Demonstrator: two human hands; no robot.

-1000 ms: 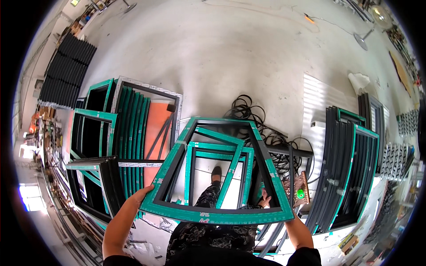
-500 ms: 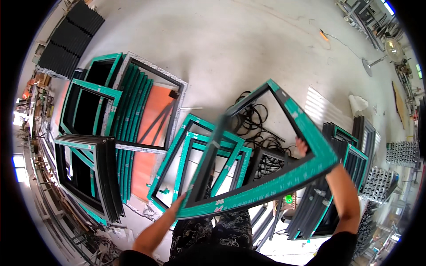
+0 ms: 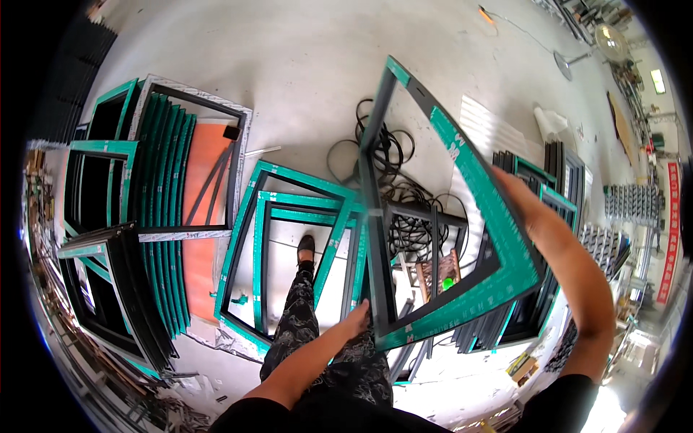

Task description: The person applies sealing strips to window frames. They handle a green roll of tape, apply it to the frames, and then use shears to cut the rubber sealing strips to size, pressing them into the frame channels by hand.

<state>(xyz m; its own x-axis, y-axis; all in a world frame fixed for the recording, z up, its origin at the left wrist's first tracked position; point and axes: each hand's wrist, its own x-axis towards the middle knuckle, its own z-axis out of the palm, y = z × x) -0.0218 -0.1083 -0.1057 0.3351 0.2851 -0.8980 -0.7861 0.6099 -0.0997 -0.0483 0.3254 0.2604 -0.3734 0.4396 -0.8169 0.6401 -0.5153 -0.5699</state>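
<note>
A dark window frame with green printed film on its faces is held up in front of my legs, tilted, its far corner pointing away. My left hand is closed on its lower left side, close to the near corner. On the other side my right hand grips the long right bar, its fingers partly hidden behind the bar. Left of the held frame, several green-and-black frames lean or lie overlapping on the floor beside my foot.
Frames stand stacked at left, near an orange sheet. Black coiled strips lie beyond the held frame. More frames lean at right, with stacked metal profiles past them. A standing fan is at far right.
The held frame has swung more upright, and its left side has moved right. My right hand has shifted to the frame's outer right edge. One foot has come into view inside the leaning frames.
</note>
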